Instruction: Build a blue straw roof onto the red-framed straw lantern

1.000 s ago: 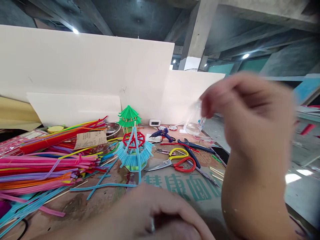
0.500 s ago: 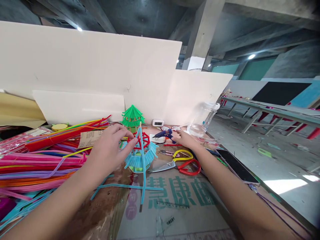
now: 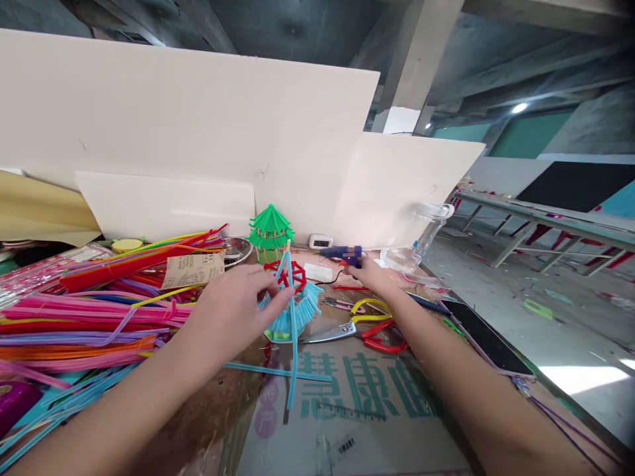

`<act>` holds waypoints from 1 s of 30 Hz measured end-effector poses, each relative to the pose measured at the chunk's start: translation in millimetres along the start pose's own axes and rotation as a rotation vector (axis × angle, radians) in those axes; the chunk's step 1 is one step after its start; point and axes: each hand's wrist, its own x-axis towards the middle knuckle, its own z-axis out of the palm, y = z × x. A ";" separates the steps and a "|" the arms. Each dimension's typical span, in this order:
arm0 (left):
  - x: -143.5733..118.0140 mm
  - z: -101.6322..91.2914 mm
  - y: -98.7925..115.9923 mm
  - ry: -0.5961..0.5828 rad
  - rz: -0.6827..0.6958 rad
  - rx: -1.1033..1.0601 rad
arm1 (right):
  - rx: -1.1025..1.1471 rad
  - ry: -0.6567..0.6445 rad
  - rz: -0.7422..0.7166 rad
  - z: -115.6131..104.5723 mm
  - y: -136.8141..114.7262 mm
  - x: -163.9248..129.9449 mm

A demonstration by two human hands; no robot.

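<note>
Light-blue pipe cleaners, crossed near the top, stand up in front of me, with the thumb and fingers of my left hand closed at their upper part. Behind them sits a model with a light-blue fringed roof and a red frame, partly hidden by my left hand. Farther back, my right hand is wrapped round the handle of a dark blue glue gun with an orange trigger; its nozzle points left. A green tiered-roof model stands at the back.
Scissors with yellow and red handles lie under my right forearm. Bundles of coloured pipe cleaners fill the left side. A small digital clock, a clear plastic jug and a phone are around the back and right. White boards stand behind.
My right hand has closed round the glue gun, which has turned and shifted slightly. My left hand stays at the blue pipe cleaners. The view has swung a little to the left.
</note>
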 end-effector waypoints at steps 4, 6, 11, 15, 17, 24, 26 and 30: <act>-12.4 -0.3 11.0 -0.162 -0.035 0.076 | 0.104 0.057 -0.022 -24.4 -26.7 -17.2; -12.9 4.1 11.8 -0.195 -0.033 0.094 | 0.152 0.064 -0.055 -33.5 -44.6 -31.6; -7.4 17.0 6.7 -0.234 -0.027 0.055 | 0.364 -0.048 -0.323 -40.8 -87.5 -71.9; -5.0 22.6 6.0 -0.307 -0.056 -0.086 | 0.339 -0.077 -0.427 -43.5 -101.3 -90.5; -3.9 23.2 6.5 -0.343 -0.063 -0.154 | 0.324 -0.068 -0.446 -46.3 -99.8 -93.6; -0.6 11.6 0.1 -0.377 -0.075 -0.166 | 0.218 -0.150 -0.509 -58.9 -86.9 -94.7; -0.5 10.6 -0.6 -0.441 -0.126 -0.193 | 0.206 -0.162 -0.516 -59.5 -84.3 -94.8; -0.5 16.3 1.7 -0.580 -0.199 -0.306 | 0.220 -0.143 -0.454 -56.8 -80.9 -96.3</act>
